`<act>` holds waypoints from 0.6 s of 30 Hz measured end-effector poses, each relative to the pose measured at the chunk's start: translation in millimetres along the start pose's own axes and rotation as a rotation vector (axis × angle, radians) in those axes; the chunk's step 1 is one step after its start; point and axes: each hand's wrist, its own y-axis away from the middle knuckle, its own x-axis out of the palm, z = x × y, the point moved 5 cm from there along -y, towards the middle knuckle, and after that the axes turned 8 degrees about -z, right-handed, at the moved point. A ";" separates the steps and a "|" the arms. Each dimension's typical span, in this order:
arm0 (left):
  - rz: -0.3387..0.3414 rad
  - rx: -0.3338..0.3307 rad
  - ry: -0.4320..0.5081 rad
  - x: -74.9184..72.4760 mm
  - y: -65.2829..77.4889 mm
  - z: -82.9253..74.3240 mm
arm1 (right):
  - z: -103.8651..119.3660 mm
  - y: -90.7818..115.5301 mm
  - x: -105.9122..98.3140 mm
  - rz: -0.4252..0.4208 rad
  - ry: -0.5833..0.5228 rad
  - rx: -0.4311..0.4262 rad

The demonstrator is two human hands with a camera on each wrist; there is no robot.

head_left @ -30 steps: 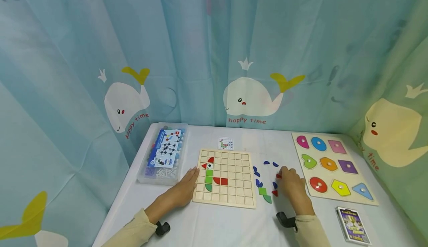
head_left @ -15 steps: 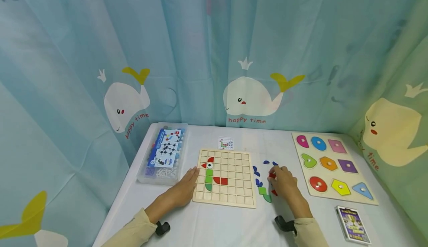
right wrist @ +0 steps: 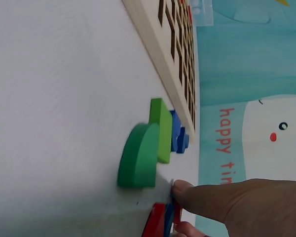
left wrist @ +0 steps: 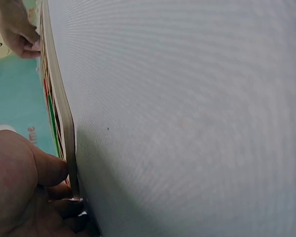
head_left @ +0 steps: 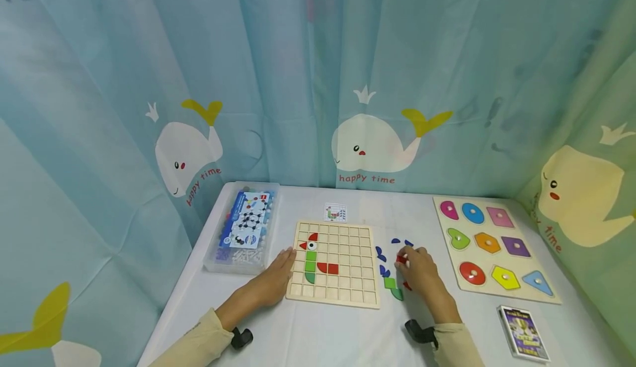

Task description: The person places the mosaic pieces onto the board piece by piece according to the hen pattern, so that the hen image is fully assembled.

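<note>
In the head view my left hand (head_left: 276, 280) rests against the left edge of a wooden grid board (head_left: 350, 295). The left wrist view puts its thumb (left wrist: 52, 170) right at the board's side. Red, green and white pieces lie in the grid as a bird-like figure, including a red square (head_left: 333, 269). Right of the board, my right hand (head_left: 421, 270) pinches a small red block (head_left: 401, 259), its shape partly covered by fingers. Nearby on the cloth are a light green square (right wrist: 161, 129), a green quarter-circle (right wrist: 140, 155), a red triangle (head_left: 407, 286) and several blue pieces (head_left: 380, 254).
Behind the board lies a small pattern card (head_left: 335, 212). A clear plastic box (head_left: 242, 229) stands at the left. On the right are a shape puzzle board (head_left: 489, 251) and a card pack (head_left: 524, 334). A whale-print curtain (head_left: 298, 80) hangs behind the table.
My right hand has moved left toward the board, bringing the red block with it over the loose pieces. My left hand stays at the board's edge.
</note>
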 end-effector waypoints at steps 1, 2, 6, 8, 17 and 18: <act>0.004 -0.004 0.001 -0.6 -0.1 -0.5 | 2.2 -0.1 0.1 0.004 -0.001 -0.006; 0.009 -0.006 0.002 -1.6 0.2 -1.5 | 5.1 -0.1 -0.2 0.006 -0.007 -0.016; 0.007 -0.011 -0.004 -0.7 0.0 -1.0 | 20.9 1.9 0.5 -0.009 -0.042 -0.083; 0.005 -0.008 -0.001 -0.1 0.5 -1.1 | 32.4 6.1 1.3 -0.027 -0.074 -0.130; 0.016 -0.018 -0.007 -2.6 1.4 -2.7 | 80.6 23.6 30.7 0.024 -0.208 -0.320; 0.015 -0.019 -0.004 -3.0 1.3 -2.8 | 83.6 24.5 34.5 0.038 -0.219 -0.330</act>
